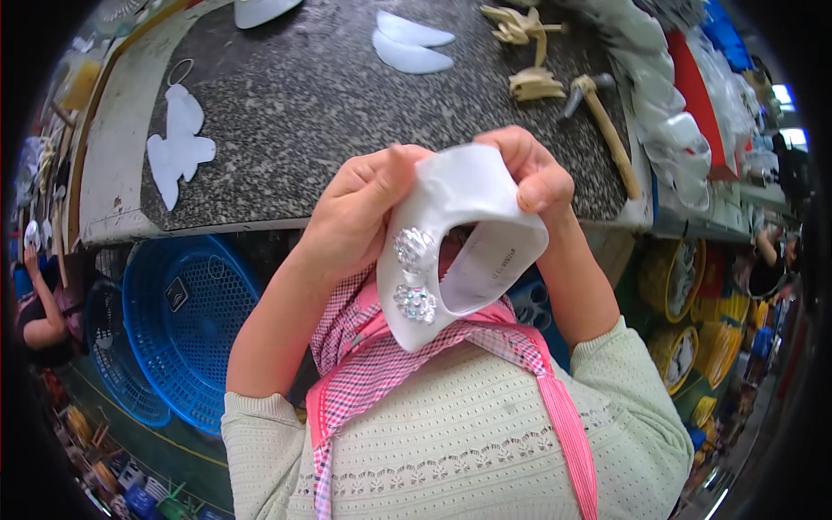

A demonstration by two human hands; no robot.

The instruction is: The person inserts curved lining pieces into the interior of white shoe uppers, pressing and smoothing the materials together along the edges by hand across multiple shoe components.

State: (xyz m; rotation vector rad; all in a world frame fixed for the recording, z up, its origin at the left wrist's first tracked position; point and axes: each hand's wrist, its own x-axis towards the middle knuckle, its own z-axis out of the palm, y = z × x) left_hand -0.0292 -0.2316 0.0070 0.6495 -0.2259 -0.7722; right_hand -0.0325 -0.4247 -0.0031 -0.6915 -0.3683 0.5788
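Note:
Between my two hands, in front of my chest, is a white shoe upper (464, 186) with two sparkling rhinestone ornaments (414, 273) on its left part. Its opening faces me, and the pale lining shows. My left hand (364, 199) grips the upper's left edge near the top, thumb raised against it. On the far right edge, my right hand (533, 173) pinches the material, with the thumb on the near face. Both hands are above the near edge of a speckled dark stone slab (286, 147). Some fingertips are hidden behind the upper.
White cut-out patterns (180, 143) with a ring lie left on the slab; two white pieces (412, 43) lie farther back. Right are a hammer (607, 130), beige strap bundles (535, 84) and piled white uppers (663, 113). Blue baskets (186, 325) stand below left. Other people are at both sides.

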